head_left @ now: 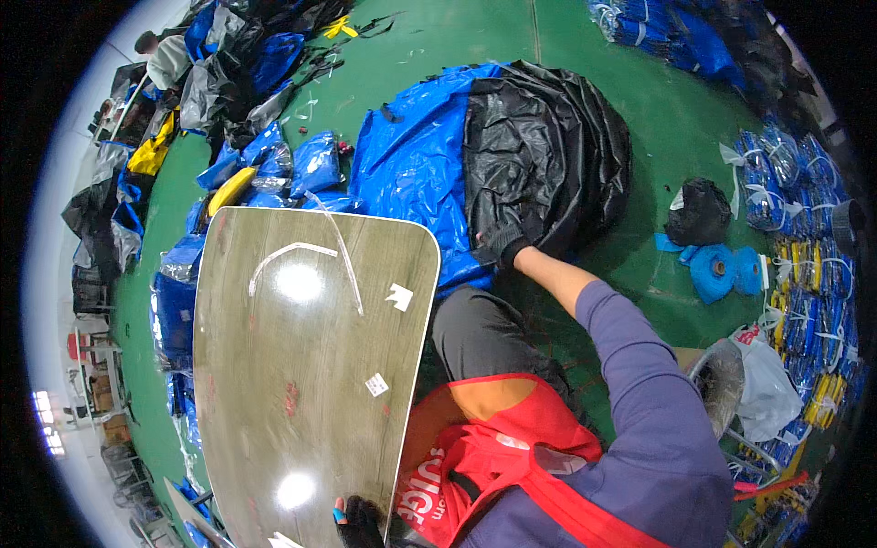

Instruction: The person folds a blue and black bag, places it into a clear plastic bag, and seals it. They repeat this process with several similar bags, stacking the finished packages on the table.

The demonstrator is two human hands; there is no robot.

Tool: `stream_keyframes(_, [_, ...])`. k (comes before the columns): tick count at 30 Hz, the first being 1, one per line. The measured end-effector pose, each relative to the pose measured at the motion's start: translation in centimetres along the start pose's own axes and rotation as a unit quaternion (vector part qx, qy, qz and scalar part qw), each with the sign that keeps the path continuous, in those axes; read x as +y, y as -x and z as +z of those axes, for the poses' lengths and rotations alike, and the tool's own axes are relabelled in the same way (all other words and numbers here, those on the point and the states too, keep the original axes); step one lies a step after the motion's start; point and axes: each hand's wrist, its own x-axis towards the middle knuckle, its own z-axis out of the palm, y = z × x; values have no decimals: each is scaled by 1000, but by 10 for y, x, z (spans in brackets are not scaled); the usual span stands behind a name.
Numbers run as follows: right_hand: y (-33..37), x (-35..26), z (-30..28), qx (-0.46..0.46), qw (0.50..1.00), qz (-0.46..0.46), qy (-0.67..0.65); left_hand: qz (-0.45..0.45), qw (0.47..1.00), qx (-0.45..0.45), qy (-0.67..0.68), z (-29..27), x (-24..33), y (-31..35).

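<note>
My right hand [505, 245], in a dark fingerless glove, reaches down to the near edge of a large heap of plastic sheeting. Its fingers are closed on that edge, where the blue sheeting [411, 137] meets the crumpled black sheeting [534, 137]. My left hand [359, 525], also in a dark glove, rests at the near end of a wood-grain table [320, 365]. Its fingers look apart on the tabletop, with blue at one fingertip, and it holds nothing visible. A small printed label [375, 384], a white paper scrap [398, 297] and clear strips [343, 251] lie on the tabletop.
Blue plastic-wrapped packs [317, 164] lie beyond the table on the green floor [438, 36]. At right are stacked tied bundles [799, 265], blue tape rolls [713, 272], a black bag [698, 212] and a white bag [767, 384]. Another person [168, 62] is at far left.
</note>
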Motion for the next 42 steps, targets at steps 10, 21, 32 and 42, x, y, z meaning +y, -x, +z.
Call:
stream_keyframes(10, [-121,-36,-185,220,966,16,-137,507,821,19,-260,100,71,-131])
stream_keyframes(21, [192,-230,-321,96,754,-645,-75,223,841,-441,220,192,179,-169])
stream_keyframes(32, [345,-187,-180,-103,682,-705,-162,312,869,-371,-99,28,220,-103])
stream_keyframes(42, [376,-243,-131,-107,658,-738,101,431,799,-282,-310,26,122,-12])
